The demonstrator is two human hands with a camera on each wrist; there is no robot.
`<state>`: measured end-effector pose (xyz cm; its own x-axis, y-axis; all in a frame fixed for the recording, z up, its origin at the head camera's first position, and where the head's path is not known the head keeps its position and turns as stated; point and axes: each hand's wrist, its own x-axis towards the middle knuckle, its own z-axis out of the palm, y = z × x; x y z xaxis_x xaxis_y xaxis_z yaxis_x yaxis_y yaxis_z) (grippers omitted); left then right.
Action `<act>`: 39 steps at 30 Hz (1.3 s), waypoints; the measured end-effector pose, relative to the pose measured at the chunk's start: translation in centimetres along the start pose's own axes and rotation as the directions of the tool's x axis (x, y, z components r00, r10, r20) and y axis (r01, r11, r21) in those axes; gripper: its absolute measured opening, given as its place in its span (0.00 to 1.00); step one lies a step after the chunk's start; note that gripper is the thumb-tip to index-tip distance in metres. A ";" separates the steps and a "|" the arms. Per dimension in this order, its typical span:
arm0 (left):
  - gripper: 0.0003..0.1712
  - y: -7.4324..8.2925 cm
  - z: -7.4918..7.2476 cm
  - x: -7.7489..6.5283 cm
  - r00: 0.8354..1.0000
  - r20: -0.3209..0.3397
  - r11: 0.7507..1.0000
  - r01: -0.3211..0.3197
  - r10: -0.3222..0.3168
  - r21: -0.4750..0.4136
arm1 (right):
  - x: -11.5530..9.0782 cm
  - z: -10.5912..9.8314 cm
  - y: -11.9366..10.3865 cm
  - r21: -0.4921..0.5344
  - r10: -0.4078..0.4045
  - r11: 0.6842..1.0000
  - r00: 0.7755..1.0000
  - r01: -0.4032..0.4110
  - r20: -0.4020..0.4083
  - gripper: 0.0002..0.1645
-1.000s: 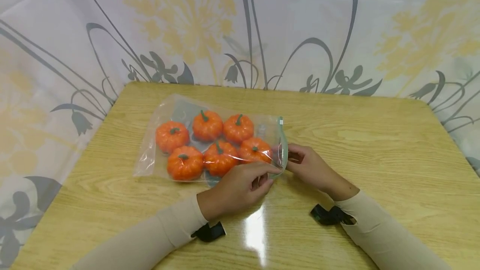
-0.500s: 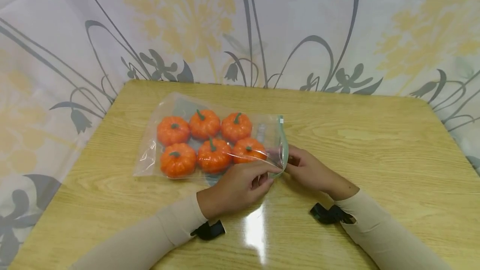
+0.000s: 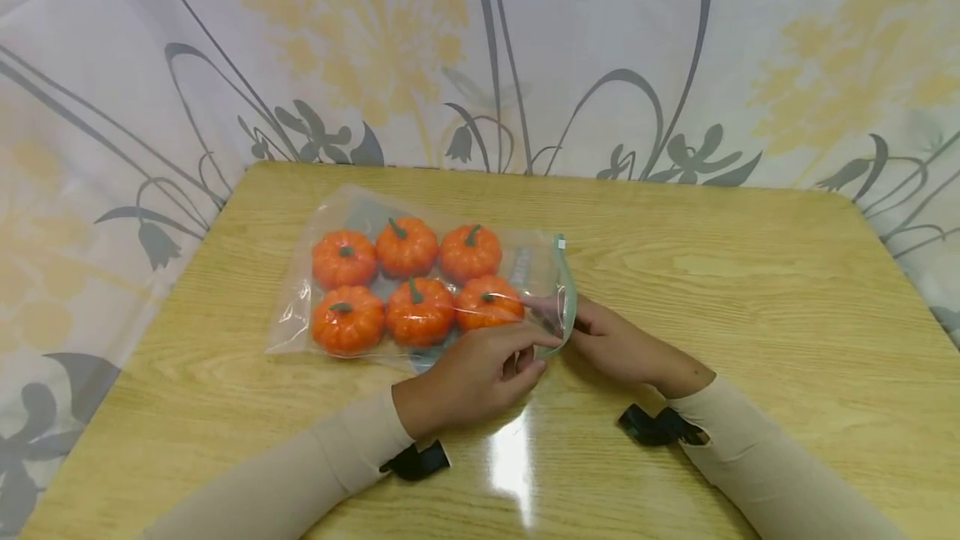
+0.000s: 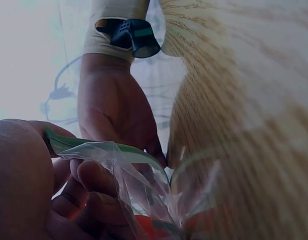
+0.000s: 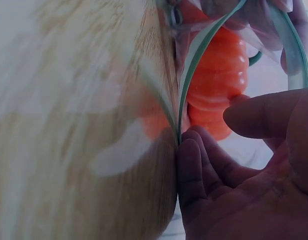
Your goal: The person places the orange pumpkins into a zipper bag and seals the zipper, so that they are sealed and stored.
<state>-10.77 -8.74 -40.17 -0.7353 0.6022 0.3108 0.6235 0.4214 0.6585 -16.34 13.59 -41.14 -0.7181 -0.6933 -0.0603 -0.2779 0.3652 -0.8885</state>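
Note:
A clear zip bag (image 3: 309, 319) with a green zip edge (image 3: 570, 286) lies flat in the head view, its mouth to the right. Inside sit several small orange pumpkins (image 3: 421, 312) with green stems, in two rows. My left hand (image 3: 472, 373) pinches the near corner of the mouth between thumb and fingers. My right hand (image 3: 618, 344) reaches into the mouth from the right, its fingertips showing through the plastic beside the nearest pumpkin (image 3: 489, 304). In the right wrist view the right fingers (image 5: 189, 167) extend past the green edge, and the thumb stands apart from them.
The wooden table (image 3: 735, 273) carries the bag, with bare wood around it and a glare spot in front. A floral curtain (image 3: 570, 40) hangs behind the table. Black wrist cameras (image 3: 418, 461) are strapped at both sleeves.
The pumpkins have slid left inside the bag, the near row most. My right hand has gone a little deeper into the mouth. The left hand stays in place at the corner.

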 end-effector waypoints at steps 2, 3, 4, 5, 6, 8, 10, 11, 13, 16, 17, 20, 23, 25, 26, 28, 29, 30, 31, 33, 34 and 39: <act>0.17 0.0 0.0 -0.1 1.000 0.011 1.000 0.011 -0.011 0.002 | 0.0 0.0 0.0 -0.004 -0.005 1.000 1.000 0.005 0.013 0.27; 0.17 0.0 0.0 -0.1 1.000 0.017 1.000 0.016 -0.016 0.000 | 0.0 0.1 0.0 -0.010 -0.008 1.000 1.000 0.009 0.015 0.26; 0.17 0.0 0.0 -0.1 1.000 0.021 1.000 0.020 -0.020 -0.001 | 0.0 0.1 0.0 -0.013 -0.014 1.000 1.000 0.014 0.018 0.26; 0.17 0.1 0.0 -0.1 0.999 0.024 1.000 0.022 -0.022 -0.003 | 0.0 0.1 0.0 -0.013 -0.023 1.000 1.000 0.023 0.020 0.26; 0.17 0.1 0.0 -0.1 0.999 0.028 1.000 0.025 -0.024 -0.004 | 0.0 0.1 0.0 -0.012 -0.029 1.000 0.999 0.029 0.023 0.26; 0.17 0.1 0.0 -0.1 0.999 0.029 0.999 0.034 -0.033 -0.007 | 0.1 0.1 0.0 -0.021 -0.039 0.999 0.999 0.040 0.024 0.26; 0.17 0.2 -0.1 -0.1 0.999 0.033 0.999 0.043 -0.043 -0.007 | 0.2 0.1 0.1 -0.028 -0.042 0.999 0.999 0.042 0.024 0.26; 0.17 0.2 -0.1 0.0 0.998 0.035 0.999 0.047 -0.047 -0.008 | 0.2 0.1 0.1 -0.030 -0.039 0.999 0.999 0.040 0.025 0.27; 0.17 0.2 -0.1 -0.1 0.998 0.041 0.998 0.054 -0.054 -0.007 | 0.2 0.2 0.2 -0.033 -0.029 0.999 0.999 0.030 0.027 0.27; 0.17 0.2 -0.1 -0.1 0.998 0.044 0.999 0.049 -0.049 -0.003 | 0.2 0.2 0.2 -0.035 -0.016 0.999 1.000 0.017 0.021 0.27; 0.17 0.2 -0.1 0.0 0.998 0.043 0.999 0.045 -0.044 0.000 | 0.1 0.2 0.2 -0.035 -0.014 0.999 1.000 0.014 0.016 0.27; 0.18 0.1 -0.1 0.0 0.999 0.041 0.999 0.036 -0.036 0.007 | 0.1 0.1 0.1 -0.033 -0.001 0.999 1.000 0.001 0.001 0.27; 0.18 0.1 -0.1 0.0 0.998 0.047 0.999 0.041 -0.042 0.014 | 0.1 0.1 0.1 -0.024 0.011 1.000 1.000 -0.012 -0.002 0.26; 0.18 0.1 -0.1 0.0 0.997 0.055 0.999 0.048 -0.049 0.019 | 0.1 0.1 0.1 -0.009 0.019 1.000 1.000 -0.019 0.006 0.26; 0.18 0.1 -0.1 0.0 0.997 0.057 0.999 0.050 -0.051 0.022 | 0.1 0.1 0.1 -0.008 0.022 1.000 1.000 -0.022 0.008 0.26; 0.18 0.1 -0.1 0.0 0.997 0.057 0.998 0.049 -0.050 0.028 | 0.0 0.1 0.0 -0.012 0.022 1.000 1.000 -0.022 0.008 0.26; 0.18 0.1 -0.1 0.0 0.997 0.056 0.999 0.047 -0.049 0.027 | 0.0 0.1 0.0 -0.015 0.024 1.000 1.000 -0.024 0.007 0.26; 0.18 0.1 -0.2 0.1 0.997 0.054 0.998 0.047 -0.048 0.028 | 0.0 0.0 0.0 -0.019 0.023 1.000 1.000 -0.022 0.006 0.26; 0.18 0.1 -0.2 0.1 0.997 0.052 0.999 0.047 -0.049 0.027 | 0.0 0.0 0.0 -0.026 0.018 1.000 1.000 -0.018 0.003 0.26; 0.18 0.1 -0.2 0.1 0.997 0.051 0.998 0.051 -0.052 0.022 | 0.1 0.0 0.0 -0.031 0.013 0.999 1.000 -0.013 0.002 0.26; 0.18 0.1 -0.2 0.1 0.997 0.051 0.998 0.054 -0.055 0.021 | 0.1 0.0 0.0 -0.027 0.013 1.000 1.000 -0.013 0.004 0.26; 0.18 0.1 -0.1 0.1 0.996 0.055 0.997 0.073 -0.074 0.023 | 0.1 -0.1 -0.2 -0.050 0.055 0.997 0.996 -0.058 -0.070 0.22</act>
<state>-10.81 -8.68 -40.05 -0.7639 0.6056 0.2229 0.5740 0.4797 0.6637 -16.47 13.52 -40.90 -0.7749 -0.6274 -0.0769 -0.2673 0.4355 -0.8596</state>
